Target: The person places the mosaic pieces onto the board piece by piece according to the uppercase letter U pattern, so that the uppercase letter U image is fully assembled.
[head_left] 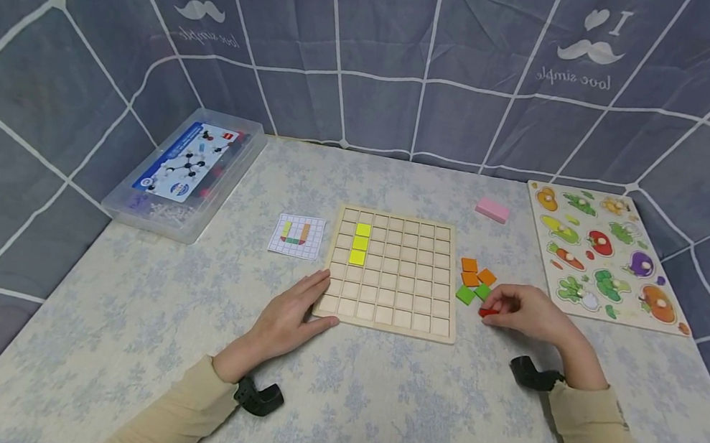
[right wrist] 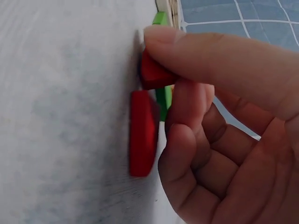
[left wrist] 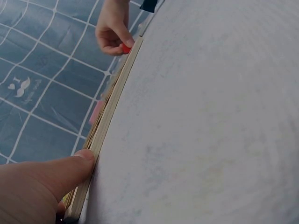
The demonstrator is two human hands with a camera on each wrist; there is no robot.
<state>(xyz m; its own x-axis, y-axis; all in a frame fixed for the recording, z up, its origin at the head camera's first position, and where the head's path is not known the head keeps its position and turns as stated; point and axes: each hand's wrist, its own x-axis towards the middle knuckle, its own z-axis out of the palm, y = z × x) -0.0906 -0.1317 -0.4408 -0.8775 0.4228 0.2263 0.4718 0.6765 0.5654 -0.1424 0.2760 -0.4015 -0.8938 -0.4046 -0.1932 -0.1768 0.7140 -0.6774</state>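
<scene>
A wooden grid board [head_left: 397, 280] lies on the table, with three yellow square tiles [head_left: 360, 244] in a column at its upper left. My left hand [head_left: 289, 316] rests at the board's lower left corner, fingers extended; in the left wrist view its thumb [left wrist: 74, 170] touches the board's edge. To the board's right, my right hand [head_left: 530, 313] pinches a red tile [right wrist: 156, 72] between thumb and fingers. Another red tile [right wrist: 142, 135] lies right below it in the right wrist view. Beside that hand are green tiles [head_left: 465, 295] and several orange tiles [head_left: 469, 279].
Left of the board lies a pattern card [head_left: 297, 236] with a coloured U shape on a grid. A clear plastic box [head_left: 219, 185] stands at the far left. A pink block [head_left: 492, 210] and a vegetable puzzle board [head_left: 614, 259] are at the right.
</scene>
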